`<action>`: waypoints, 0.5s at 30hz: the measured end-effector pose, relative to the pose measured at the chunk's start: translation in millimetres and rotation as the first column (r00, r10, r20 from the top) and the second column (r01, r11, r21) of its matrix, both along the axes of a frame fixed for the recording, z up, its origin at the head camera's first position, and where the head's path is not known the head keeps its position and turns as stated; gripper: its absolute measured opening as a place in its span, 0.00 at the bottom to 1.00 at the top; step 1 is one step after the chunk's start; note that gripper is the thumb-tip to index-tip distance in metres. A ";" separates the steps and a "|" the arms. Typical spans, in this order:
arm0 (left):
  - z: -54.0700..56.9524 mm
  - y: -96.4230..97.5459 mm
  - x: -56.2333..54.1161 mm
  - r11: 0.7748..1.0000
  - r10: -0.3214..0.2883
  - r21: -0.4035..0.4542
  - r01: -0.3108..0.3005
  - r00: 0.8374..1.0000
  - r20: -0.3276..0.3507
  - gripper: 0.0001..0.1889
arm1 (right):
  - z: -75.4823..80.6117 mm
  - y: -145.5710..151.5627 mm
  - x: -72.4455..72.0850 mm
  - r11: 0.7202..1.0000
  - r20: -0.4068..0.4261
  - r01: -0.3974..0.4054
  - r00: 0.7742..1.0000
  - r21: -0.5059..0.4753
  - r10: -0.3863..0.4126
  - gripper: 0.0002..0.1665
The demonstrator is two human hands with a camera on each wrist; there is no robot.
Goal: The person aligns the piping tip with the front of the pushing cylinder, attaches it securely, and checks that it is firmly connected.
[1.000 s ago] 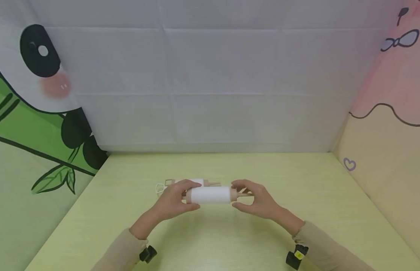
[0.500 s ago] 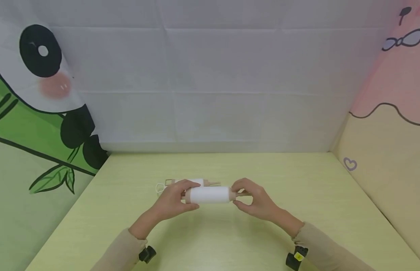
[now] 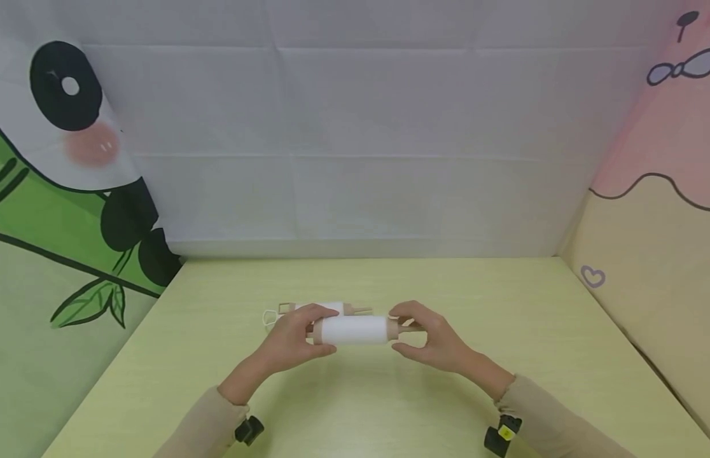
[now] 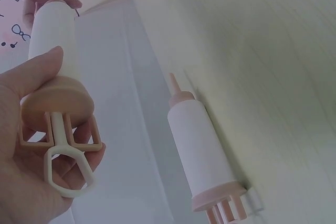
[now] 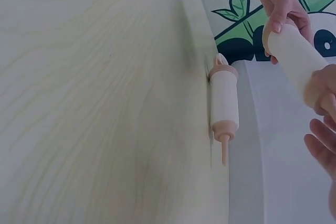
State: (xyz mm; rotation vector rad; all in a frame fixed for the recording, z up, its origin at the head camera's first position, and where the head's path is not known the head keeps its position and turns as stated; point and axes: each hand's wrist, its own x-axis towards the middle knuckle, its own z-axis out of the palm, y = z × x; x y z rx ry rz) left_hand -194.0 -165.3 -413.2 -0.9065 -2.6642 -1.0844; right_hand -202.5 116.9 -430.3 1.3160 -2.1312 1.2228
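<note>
An icing syringe with a white barrel and pinkish-beige ends is held level above the table. My left hand grips its plunger end, thumb along the barrel in the left wrist view, where a white ring handle and beige finger loops stick out below the palm. At the other end, the thumb and forefinger of my right hand curl round the beige nozzle cap, and the thin nozzle points into that hand. A second, similar syringe lies on the table behind, partly hidden by my left hand in the head view.
The pale wood-grain table ends at a white cloth backdrop. Printed cartoon panels stand along the left side and right side.
The held syringe has shifted very slightly left. My right thumb and forefinger drew together at the nozzle cap, then parted a little. The second syringe stays where it was.
</note>
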 end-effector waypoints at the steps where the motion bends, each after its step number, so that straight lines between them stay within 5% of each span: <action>1: 0.0 -0.1 0.0 1.000 0.002 -0.001 -0.002 1.000 0.000 0.26 | -3.6 0.7 -2.5 1.000 0.001 0.001 1.000 0.003 -0.001 0.29; 9: -1.2 0.0 -0.6 1.000 0.001 -0.003 -0.001 1.000 -0.002 0.27 | -15.7 0.3 -9.1 1.000 -0.014 -0.018 1.000 -0.009 0.018 0.26; 15: -1.0 0.7 0.0 1.000 -0.002 0.003 0.002 1.000 -0.005 0.27 | -3.2 -3.1 -0.4 1.000 -0.046 -0.019 0.999 -0.024 0.018 0.24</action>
